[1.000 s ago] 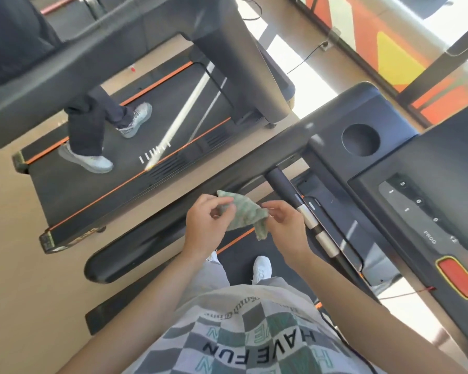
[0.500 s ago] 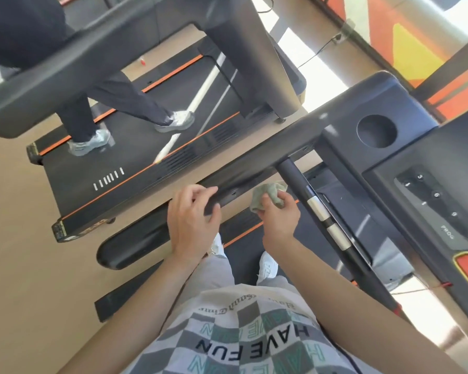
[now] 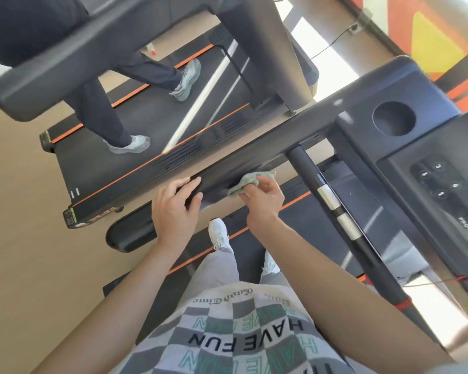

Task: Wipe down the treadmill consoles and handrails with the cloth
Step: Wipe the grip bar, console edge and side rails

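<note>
**Head view: cloth at work on the side handrail, console not yet reached**

Looks down along the long black side handrail (image 3: 254, 155) of the treadmill. Grips that rail with the left hand (image 3: 173, 209), fingers laid over the top and thumb on the near face. Pinches a bunched green cloth (image 3: 247, 182) in the right hand (image 3: 262, 201), fingers curled round it. Presses it against the rail's near edge, just beside the left hand and a little short of the inner grip bar (image 3: 333, 203).

Seems, judging by this position, to be early in the job, with only one stretch of one rail under the cloth. Probably has the rail's rounded free end and the run up to the console (image 3: 416, 85) yet to cover. Has the keypad (image 3: 441, 184), the cup holder (image 3: 393, 118) and the grip bar's silver bands well apart from the cloth. Cannot tell which surfaces are already clean.

Shows a second treadmill (image 3: 152, 117) alongside, with another person (image 3: 97, 103) walking on it. Likely has that one left to wipe too.
</note>
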Available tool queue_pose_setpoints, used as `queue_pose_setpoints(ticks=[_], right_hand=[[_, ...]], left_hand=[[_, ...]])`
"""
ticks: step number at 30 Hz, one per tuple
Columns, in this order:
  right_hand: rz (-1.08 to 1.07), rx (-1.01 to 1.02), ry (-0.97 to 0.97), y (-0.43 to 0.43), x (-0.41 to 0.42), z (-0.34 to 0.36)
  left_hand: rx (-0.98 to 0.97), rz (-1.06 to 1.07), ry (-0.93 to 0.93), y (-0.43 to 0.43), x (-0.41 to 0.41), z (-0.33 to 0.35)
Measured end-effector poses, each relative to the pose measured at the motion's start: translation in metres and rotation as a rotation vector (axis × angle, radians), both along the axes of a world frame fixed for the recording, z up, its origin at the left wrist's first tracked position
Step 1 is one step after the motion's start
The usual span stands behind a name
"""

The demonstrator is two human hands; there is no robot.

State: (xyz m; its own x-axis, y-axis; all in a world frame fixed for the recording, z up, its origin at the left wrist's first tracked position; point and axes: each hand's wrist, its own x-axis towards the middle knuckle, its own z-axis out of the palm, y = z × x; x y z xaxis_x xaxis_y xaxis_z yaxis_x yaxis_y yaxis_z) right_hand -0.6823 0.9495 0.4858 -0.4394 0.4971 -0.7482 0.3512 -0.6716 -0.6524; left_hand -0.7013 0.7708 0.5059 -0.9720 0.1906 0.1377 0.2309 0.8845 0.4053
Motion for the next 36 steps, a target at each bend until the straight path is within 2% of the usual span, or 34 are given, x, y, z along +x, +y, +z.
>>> queue_pose_setpoints(ticks=[3,6,11,16,22,26,31,36], right_hand=[[-0.152,0.034,0.041,0.024,-0.009,-0.003],[-0.196,0.168,0.032,0.032,-0.016,-0.004],[0.03,0.303,0.016,-0.005,0.003,-0.002],[0.186,0.18,0.054,-0.047,0.022,-0.005],[0.096,0.099,0.127,-0.047,0.022,-0.002],[-0.075,0.124,0.181,-0.029,0.016,0.003],[-0.107,0.388,0.135,-0.012,0.005,0.008],[-0.124,0.415,0.115,-0.044,0.008,-0.002]], left_hand=[[0.0,0.002,0.011,-0.001,0.0,-0.001],[0.005,0.008,0.02,-0.001,0.0,-0.003],[-0.031,-0.016,0.03,-0.004,-0.003,-0.002],[-0.021,-0.03,0.01,-0.006,-0.007,0.002],[-0.003,-0.053,0.009,-0.01,-0.01,-0.002],[-0.035,-0.189,0.019,-0.023,-0.015,-0.003],[-0.023,-0.356,-0.01,-0.043,-0.021,-0.002],[-0.026,-0.489,-0.054,-0.057,-0.032,-0.003]])
